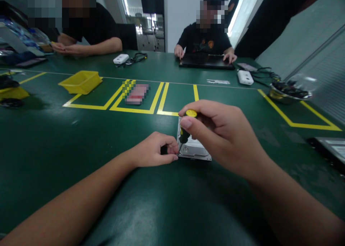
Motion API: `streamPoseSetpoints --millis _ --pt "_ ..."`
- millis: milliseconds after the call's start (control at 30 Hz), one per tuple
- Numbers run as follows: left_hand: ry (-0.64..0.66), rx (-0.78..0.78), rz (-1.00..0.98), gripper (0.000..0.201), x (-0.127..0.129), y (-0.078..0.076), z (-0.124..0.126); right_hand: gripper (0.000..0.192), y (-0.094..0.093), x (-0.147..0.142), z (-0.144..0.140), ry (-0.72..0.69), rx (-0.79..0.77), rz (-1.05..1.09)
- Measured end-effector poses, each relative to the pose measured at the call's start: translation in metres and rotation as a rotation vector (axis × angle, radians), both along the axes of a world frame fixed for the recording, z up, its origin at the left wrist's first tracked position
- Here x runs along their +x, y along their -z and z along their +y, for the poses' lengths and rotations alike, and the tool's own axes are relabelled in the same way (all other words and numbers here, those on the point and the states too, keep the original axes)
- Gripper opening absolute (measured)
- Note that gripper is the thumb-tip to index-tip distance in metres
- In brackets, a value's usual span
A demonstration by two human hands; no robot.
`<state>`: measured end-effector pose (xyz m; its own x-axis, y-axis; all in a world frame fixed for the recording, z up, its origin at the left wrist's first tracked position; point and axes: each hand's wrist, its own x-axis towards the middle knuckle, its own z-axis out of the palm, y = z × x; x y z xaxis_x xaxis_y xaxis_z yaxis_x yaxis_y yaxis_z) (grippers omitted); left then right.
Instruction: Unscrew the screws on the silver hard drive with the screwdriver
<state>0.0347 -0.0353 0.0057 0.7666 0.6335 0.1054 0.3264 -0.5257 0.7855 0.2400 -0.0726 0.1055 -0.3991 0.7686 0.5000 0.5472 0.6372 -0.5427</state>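
In the head view, a silver hard drive [198, 151] is lying flat on the green worktop [129, 203], and the right hand [231, 138] is pinching a black-and-yellow screwdriver [184, 135] between thumb and fingers, the shaft pointing down at the drive's near left corner. The right hand is also blocking the view of the drive's far right part. The left hand [157, 150] is curling its fingers at the drive's left edge, thumb tip near the corner; whether it is pinching anything, I cannot tell. Beyond the drive, yellow tape [159, 98] is marking out boxes. Beyond and left of it, a blurred pinkish item [137, 94] is lying in one box, and a yellow tray [82, 82] is sitting farther left. A white box [121, 59] with a black cable [138, 58] is resting behind these. Straight beyond the drive, a co-worker [207, 37] is touching a flat black panel [207, 61] with both hands; another person [94, 30] is leaning their forearms far to its left. Right of the drive, a dark-edged device [330, 149] is lying, while a metal bowl [280, 96] is holding dark pieces farther beyond.
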Motion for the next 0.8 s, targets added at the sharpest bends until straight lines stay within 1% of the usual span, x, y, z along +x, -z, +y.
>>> streamPoseSetpoints --millis 167,333,667,800 --pt "0.009 0.006 -0.005 0.007 0.0003 0.0000 0.0006 0.027 0.0036 -0.0005 0.0026 -0.003 -0.021 -0.008" --pt "0.017 -0.021 -0.003 0.006 0.0015 0.0008 0.0013 0.028 0.0056 0.0003 0.0046 0.003 -0.032 -0.010" --pt "0.011 0.015 -0.021 0.008 0.0009 0.0023 0.0007 0.028 0.0019 0.0041 0.0066 0.006 -0.029 -0.082" --pt "0.019 0.000 -0.014 0.008 0.0009 0.0017 0.0018 0.026 0.0017 0.0046 0.0067 -0.022 -0.018 -0.088"
